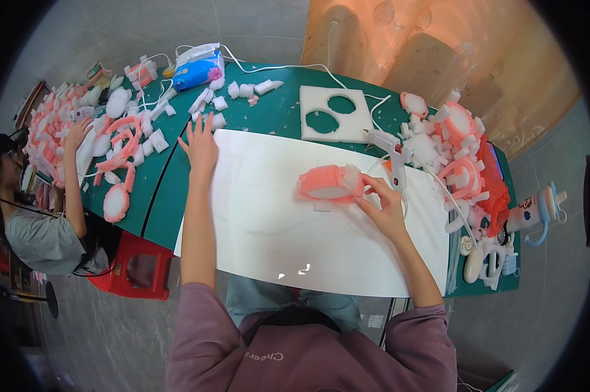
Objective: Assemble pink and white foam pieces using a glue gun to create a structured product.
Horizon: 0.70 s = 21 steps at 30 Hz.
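Note:
My right hand (pixel 384 208) grips a pink foam ring with a white foam middle (pixel 329 183), held just above the large white sheet (pixel 275 222) on the green table (pixel 269 114). My left hand (pixel 199 145) lies flat with fingers spread at the sheet's far left corner, fingertips near small white foam blocks (pixel 213 121). A white hot glue gun (pixel 391 153) lies just beyond my right hand, its cable running toward the back of the table.
A white foam slab with two oval cut-outs (pixel 334 112) lies at the back. Pink and white foam pieces pile up at right (pixel 458 153) and left (pixel 121 147). Another person (pixel 43 228) sits at the left end, a hand on the foam. A red stool (pixel 134 268) stands below.

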### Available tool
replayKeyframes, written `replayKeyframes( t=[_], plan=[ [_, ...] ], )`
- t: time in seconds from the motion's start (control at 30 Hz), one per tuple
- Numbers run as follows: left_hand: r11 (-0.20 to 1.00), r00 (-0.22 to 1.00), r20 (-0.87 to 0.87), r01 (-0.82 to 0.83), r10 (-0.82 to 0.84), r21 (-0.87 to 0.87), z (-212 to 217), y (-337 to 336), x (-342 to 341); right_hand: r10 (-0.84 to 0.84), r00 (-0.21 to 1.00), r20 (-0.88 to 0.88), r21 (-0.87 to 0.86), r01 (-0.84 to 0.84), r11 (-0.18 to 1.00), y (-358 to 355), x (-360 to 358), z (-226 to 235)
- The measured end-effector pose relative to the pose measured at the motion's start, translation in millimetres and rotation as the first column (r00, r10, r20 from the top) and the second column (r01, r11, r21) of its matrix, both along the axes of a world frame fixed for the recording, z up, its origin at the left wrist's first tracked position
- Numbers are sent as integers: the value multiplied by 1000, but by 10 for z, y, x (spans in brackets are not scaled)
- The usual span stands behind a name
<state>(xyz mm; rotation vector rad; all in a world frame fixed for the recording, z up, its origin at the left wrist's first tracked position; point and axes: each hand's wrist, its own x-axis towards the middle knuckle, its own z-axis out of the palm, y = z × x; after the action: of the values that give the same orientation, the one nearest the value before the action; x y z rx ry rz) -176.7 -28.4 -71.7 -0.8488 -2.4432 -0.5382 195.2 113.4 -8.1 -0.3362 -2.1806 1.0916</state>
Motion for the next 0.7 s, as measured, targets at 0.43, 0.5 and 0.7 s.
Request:
replayKeyframes(
  t=[0.43, 0.5, 0.7],
  plan=[
    [890, 994, 112, -41, -11, 454, 144, 6, -58, -15, 1000, -15, -60, 14, 998, 1, 11, -25],
    [812, 981, 151, 9, -119, 584, 173, -5, -138, -10, 1000, -14, -61, 9, 998, -20, 0, -22],
    [285, 795, 327, -202, -511, 937, 379, 31, -29, -22, 1000, -8, -67, 22, 998, -17, 3, -22]
  ],
)
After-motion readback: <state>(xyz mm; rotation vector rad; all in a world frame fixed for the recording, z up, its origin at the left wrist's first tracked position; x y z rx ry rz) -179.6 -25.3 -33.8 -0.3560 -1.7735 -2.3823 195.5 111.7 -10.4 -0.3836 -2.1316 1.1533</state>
